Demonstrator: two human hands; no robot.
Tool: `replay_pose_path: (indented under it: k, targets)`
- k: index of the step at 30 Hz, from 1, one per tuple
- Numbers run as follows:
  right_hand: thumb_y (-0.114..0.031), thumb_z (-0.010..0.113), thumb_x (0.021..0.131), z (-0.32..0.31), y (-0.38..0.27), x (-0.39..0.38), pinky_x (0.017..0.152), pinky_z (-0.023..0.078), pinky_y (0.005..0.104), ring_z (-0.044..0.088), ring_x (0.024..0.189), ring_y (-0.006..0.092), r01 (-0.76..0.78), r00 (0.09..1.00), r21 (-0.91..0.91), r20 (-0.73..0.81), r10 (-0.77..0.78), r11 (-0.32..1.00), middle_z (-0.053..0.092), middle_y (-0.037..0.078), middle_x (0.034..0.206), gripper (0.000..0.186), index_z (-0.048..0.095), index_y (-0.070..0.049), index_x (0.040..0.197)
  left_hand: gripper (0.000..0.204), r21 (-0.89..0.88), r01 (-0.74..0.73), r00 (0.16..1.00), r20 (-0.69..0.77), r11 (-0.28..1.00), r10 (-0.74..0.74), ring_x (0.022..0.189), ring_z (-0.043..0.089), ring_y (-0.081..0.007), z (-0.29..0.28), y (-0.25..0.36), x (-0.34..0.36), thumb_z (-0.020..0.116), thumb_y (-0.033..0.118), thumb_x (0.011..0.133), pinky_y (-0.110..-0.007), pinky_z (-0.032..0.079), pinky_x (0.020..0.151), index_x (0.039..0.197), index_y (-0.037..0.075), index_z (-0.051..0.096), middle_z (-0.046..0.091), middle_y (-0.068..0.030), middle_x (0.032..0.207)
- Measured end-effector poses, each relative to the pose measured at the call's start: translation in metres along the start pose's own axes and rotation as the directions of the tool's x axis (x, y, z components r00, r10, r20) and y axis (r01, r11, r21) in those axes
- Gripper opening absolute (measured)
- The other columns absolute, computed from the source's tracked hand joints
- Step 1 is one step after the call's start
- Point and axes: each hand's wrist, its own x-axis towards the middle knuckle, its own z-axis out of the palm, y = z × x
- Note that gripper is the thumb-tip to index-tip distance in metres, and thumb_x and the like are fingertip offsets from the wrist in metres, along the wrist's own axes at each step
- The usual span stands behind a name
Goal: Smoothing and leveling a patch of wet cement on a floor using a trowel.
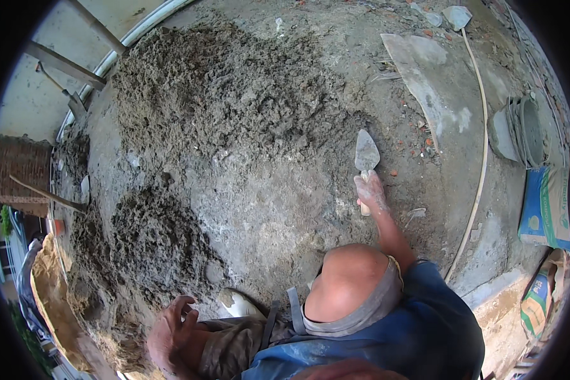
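My right hand point(370, 190) is closed round the handle of a pointed trowel point(367, 151). Its grey blade points away from me, just off the right edge of a wide heap of wet grey mortar point(234, 88). At the lower left, my left hand point(173, 332) hangs beside my left leg with its fingers loosely bent and apart, holding nothing. A smaller mortar heap point(152, 240) lies just beyond it. Between the two heaps and my knees stretches a smeared grey floor point(266, 202).
At the right lie a flat board point(418, 76), a long-handled shovel point(476, 82), stacked buckets point(519, 133) and a blue and green cement sack point(544, 209). Two posts point(66, 63) lean at the upper left. Another wooden handle point(44, 192) slants in on the left.
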Motion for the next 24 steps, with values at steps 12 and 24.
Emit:
replay_pose_path:
  k: [12, 24]
  targets:
    - [-0.032, 0.062, 0.094, 0.038, 0.007, 0.067, 0.051, 0.055, 0.0402, 0.064, 0.053, 0.0304, 0.286, 0.955, 0.004, -0.088, -0.284, 0.958, 0.063, 0.019, 0.082, 0.04, 0.051, 0.003, 0.111, 0.036, 0.007, 0.021, 0.999, 0.024, 1.0, -0.021, 0.092, 0.068, -0.0334, -0.002, 0.012, 0.0, 0.063, 0.024, 0.088, -0.042, 0.052, 0.082, 0.12, 0.006, 0.064, 0.07, -0.017, 0.095]
    - [-0.033, 0.066, 0.092, 0.05, -0.11, 0.049, 0.069, 0.057, 0.0467, 0.073, 0.081, 0.0354, 0.432, 0.886, -0.244, -0.065, -0.459, 0.868, 0.07, 0.023, 0.105, 0.043, 0.055, -0.002, 0.12, 0.029, -0.025, 0.037, 0.996, -0.085, 0.999, -0.039, 0.095, 0.067, -0.0342, -0.003, 0.013, -0.014, 0.063, 0.017, 0.089, -0.043, 0.052, 0.087, 0.115, 0.004, 0.064, 0.069, -0.0159, 0.101]
